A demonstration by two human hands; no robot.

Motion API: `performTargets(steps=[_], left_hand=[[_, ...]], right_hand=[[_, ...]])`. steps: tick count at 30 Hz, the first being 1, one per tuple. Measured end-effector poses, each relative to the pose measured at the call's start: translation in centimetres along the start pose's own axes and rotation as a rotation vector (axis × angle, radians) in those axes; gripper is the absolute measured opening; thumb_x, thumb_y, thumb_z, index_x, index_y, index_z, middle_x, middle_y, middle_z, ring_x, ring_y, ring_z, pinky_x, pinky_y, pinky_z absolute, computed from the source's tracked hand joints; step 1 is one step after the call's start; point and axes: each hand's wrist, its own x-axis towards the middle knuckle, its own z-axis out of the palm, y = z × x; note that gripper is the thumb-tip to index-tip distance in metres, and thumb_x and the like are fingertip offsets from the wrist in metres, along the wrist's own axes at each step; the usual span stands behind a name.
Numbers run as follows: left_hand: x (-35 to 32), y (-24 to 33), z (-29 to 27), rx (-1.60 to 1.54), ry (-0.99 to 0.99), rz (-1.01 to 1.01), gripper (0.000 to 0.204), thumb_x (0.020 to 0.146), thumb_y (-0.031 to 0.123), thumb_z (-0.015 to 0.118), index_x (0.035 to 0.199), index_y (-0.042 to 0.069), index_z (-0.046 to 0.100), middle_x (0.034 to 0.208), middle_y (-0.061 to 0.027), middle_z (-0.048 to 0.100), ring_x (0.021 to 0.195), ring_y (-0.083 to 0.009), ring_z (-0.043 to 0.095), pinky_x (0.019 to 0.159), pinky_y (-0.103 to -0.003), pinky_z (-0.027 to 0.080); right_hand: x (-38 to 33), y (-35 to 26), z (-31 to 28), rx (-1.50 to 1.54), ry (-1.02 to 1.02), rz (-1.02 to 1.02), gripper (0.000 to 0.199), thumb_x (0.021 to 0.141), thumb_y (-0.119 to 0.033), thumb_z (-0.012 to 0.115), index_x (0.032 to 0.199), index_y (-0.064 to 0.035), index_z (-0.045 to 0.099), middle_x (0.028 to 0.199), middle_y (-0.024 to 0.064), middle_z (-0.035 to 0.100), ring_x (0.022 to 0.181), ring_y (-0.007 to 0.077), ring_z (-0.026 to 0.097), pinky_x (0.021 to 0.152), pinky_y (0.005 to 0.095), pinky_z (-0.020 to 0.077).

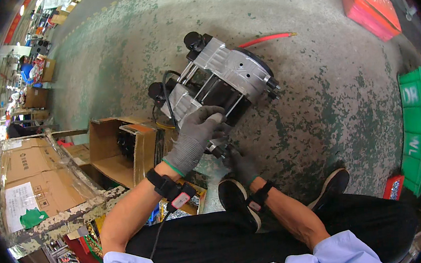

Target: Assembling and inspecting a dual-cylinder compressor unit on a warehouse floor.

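A silver and black compressor pump [226,87], with finned metal heads, round black caps and long tie rods, lies on the floor in front of me. My left hand [196,140], in a grey knit glove, is over its near end. The fingers of that hand are curled in, and whatever is between them is hidden. Just below, my gloved right hand [244,168] is close to a metal fitting [216,150] at the pump's near corner. Blur and shadow obscure its fingers. A black cable [167,92] loops along the pump's left side.
A red hose [267,39] sticks out beyond the pump. Left stand an open cardboard box [115,163] with dark parts and a worn frame [67,219] bearing a taped carton [37,173]. Right are a green bin [416,132] and a red box [370,7]. My shoes [330,186] flank the work.
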Motion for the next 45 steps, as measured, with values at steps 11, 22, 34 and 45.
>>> performTargets(steps=[11,22,34,45], left_hand=[[-0.4,0.7,-0.5,-0.021,-0.01,-0.013,0.033,0.096,0.015,0.051,0.123,-0.004,0.051,0.108,-0.0116,0.061,0.096,-0.0199,0.064,0.083,-0.033,0.054],[-0.3,0.8,0.1,0.041,-0.044,0.007,0.032,0.096,0.015,0.05,0.122,-0.004,0.05,0.109,-0.0127,0.059,0.097,-0.0228,0.064,0.084,-0.035,0.054],[0.0,0.6,0.6,0.031,-0.052,0.0,0.031,0.096,0.013,0.05,0.121,-0.006,0.05,0.106,-0.0128,0.058,0.098,-0.0257,0.065,0.088,-0.038,0.054],[0.2,0.4,0.5,0.068,-0.056,-0.004,0.031,0.096,0.014,0.049,0.121,-0.006,0.05,0.107,-0.0136,0.059,0.099,-0.0262,0.065,0.088,-0.037,0.054]], right_hand=[[4.0,3.8,-1.7,-0.057,-0.219,-0.081,0.029,0.098,-0.025,0.046,0.114,-0.0028,0.053,0.084,0.0099,0.058,0.072,0.0207,0.06,0.061,0.0351,0.0511],[4.6,4.3,-3.3,0.337,-0.322,0.276,0.028,0.099,-0.032,0.041,0.091,-0.0084,0.053,0.073,0.0048,0.054,0.062,0.0184,0.052,0.055,0.0322,0.0436],[4.1,4.2,-3.3,-0.849,-0.226,-0.27,0.045,0.072,-0.023,0.081,0.105,-0.0031,0.058,0.096,0.01,0.064,0.087,0.024,0.063,0.075,0.0392,0.0513],[1.7,3.1,0.4,0.164,-0.122,-0.015,0.029,0.101,-0.028,0.042,0.119,-0.007,0.052,0.074,0.0012,0.053,0.059,0.0127,0.051,0.059,0.0295,0.0463]])
